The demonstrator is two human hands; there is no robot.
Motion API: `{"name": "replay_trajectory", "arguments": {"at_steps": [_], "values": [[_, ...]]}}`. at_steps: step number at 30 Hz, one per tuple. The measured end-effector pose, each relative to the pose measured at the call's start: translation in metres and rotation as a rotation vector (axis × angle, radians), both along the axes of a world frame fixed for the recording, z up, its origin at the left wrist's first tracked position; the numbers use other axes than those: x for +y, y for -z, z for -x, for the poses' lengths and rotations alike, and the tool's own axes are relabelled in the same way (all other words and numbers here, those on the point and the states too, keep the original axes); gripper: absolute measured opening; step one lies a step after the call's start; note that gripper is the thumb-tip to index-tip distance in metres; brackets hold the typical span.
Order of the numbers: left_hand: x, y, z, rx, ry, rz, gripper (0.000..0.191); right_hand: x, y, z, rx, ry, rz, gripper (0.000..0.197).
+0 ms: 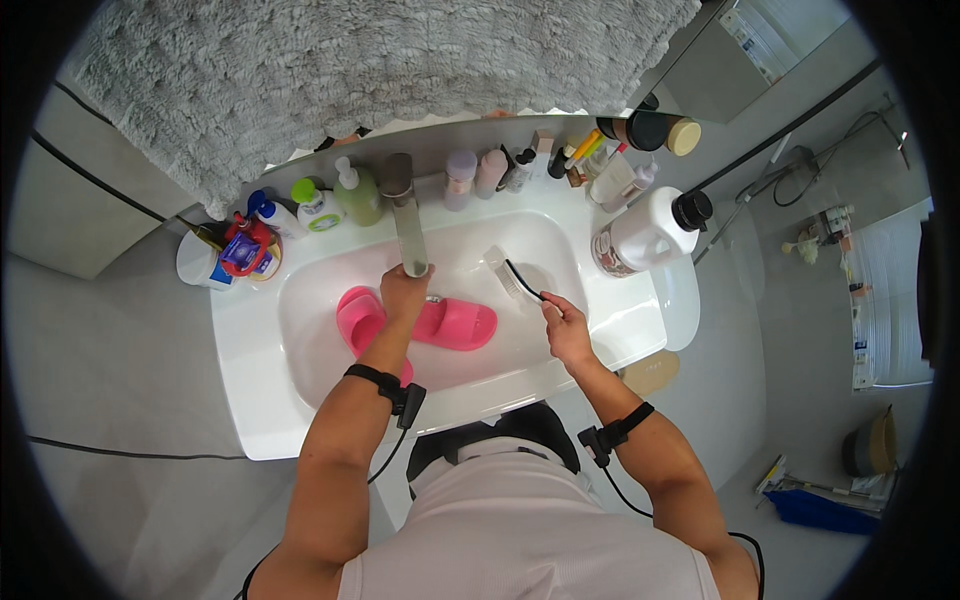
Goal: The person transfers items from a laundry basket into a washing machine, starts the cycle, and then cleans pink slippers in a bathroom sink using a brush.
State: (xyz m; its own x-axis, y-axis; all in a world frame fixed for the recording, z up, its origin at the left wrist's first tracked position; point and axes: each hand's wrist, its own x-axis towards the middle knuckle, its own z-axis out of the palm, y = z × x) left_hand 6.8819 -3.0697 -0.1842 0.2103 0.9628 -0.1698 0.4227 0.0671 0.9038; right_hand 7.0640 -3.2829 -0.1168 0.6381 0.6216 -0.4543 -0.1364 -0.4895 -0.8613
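Note:
My right hand [568,330] grips the handle of a scrub brush [521,281] with white bristles and a dark-edged handle, over the right part of the white sink [525,352]. At the end of the faucet spout [409,234] is my left hand [405,294]; its fingers are partly hidden by the spout, so its grip is unclear. Two pink slide sandals lie in the basin. One sandal [361,315] is left of my left hand and partly covered by my forearm. The other sandal [459,324] rests to the right of that hand.
Behind the basin stand a green pump bottle [360,196], a purple-capped bottle [460,180] and several toiletries. A large white jug [645,232] with a black cap occupies the right ledge. A grey fluffy towel [375,67] hangs over the mirror. Cables run from both wrist straps.

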Motion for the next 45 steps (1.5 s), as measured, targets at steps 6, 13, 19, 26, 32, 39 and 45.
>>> {"name": "replay_trajectory", "arguments": {"at_steps": [6,13,19,26,32,39,45], "values": [[0.012,0.000,0.023,0.010,0.054,-0.124,0.024,0.007,0.000,0.008,0.041,-0.023,-0.011,0.033],[0.024,0.008,0.124,0.312,0.264,-0.215,0.049,0.017,0.007,0.012,0.067,-0.036,0.088,0.043],[0.046,-0.015,0.152,0.638,0.663,-0.187,0.075,0.019,-0.006,0.011,0.565,0.047,-0.025,0.026],[0.048,-0.025,0.128,0.101,0.403,0.187,0.087,0.020,-0.023,0.008,0.576,0.088,-0.062,0.020],[0.020,0.005,0.072,-0.026,0.272,0.216,0.099,0.035,-0.013,0.010,-0.046,-0.202,0.048,0.030],[-0.010,0.012,0.041,0.215,0.063,0.089,0.099,0.070,0.018,0.083,-0.794,-0.634,0.064,0.038],[-0.007,0.022,0.073,0.070,-0.096,0.348,0.097,0.079,0.032,0.069,-0.881,-0.811,0.126,0.038]]}}
